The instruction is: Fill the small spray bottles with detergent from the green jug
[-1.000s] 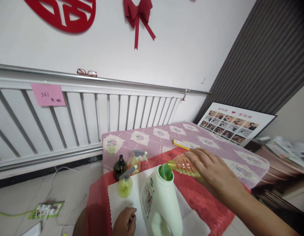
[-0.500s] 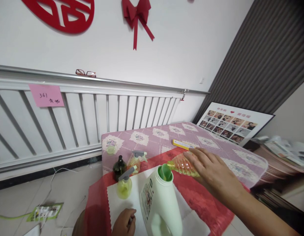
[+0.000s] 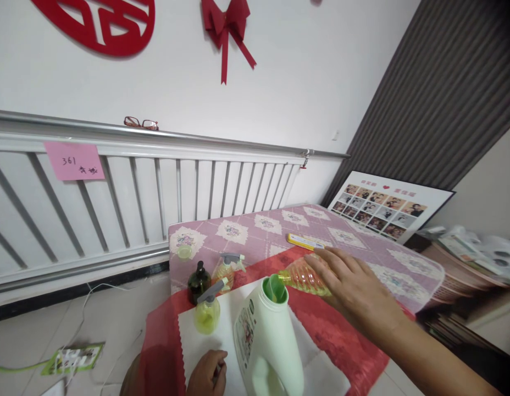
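My right hand is closed around a clear ribbed bottle with yellowish liquid. That bottle lies tipped nearly level, its neck at a green funnel in the mouth of a large pale green jug. The jug stands upright. To its left, my left hand rests curled on the white cloth; whatever its fingers hold, if anything, is hidden. Just beyond that hand stand a yellow-green spray bottle, a dark green pump bottle and a clear spray bottle.
A yellow and white box lies on the patterned tablecloth. At the table's far left corner sits a small pale green cap. A white radiator runs behind the table. Cables and a power strip are on the floor at left.
The view has shifted slightly. Both hands, the tipped bottle and the jug keep nearly the same positions relative to each other.
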`<state>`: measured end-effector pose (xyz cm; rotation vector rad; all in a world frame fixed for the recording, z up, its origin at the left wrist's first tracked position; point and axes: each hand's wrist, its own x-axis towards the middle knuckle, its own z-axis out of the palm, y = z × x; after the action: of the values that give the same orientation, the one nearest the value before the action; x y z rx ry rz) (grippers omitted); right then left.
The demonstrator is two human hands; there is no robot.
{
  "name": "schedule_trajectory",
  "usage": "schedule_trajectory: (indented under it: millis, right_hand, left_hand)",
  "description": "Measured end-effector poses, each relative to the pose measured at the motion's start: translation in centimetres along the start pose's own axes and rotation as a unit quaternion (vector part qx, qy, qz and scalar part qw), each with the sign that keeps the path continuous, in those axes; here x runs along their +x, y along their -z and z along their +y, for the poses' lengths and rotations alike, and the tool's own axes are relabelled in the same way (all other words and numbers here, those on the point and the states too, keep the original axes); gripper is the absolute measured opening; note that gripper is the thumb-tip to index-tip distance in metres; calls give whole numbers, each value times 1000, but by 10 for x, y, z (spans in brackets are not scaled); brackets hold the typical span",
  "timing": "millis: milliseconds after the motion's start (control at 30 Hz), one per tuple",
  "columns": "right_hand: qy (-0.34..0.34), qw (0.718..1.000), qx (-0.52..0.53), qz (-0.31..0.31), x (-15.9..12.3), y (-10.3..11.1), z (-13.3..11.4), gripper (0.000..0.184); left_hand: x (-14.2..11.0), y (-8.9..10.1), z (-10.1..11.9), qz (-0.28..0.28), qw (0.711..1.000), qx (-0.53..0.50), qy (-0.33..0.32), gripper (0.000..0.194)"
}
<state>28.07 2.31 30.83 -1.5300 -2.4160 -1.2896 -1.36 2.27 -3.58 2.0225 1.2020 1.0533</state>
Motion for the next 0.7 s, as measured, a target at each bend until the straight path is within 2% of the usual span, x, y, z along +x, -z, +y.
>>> schedule_trajectory:
  millis: [300, 700]
  right_hand:
    - [-8, 1000, 0, -10, 3, 2, -2, 48]
    - [-3, 1000, -13, -23, 3, 5, -1, 46]
  left_hand:
    - [2, 2, 3, 22, 1000, -5, -10, 22]
    - [3, 5, 8, 4, 1000, 0, 0, 24]
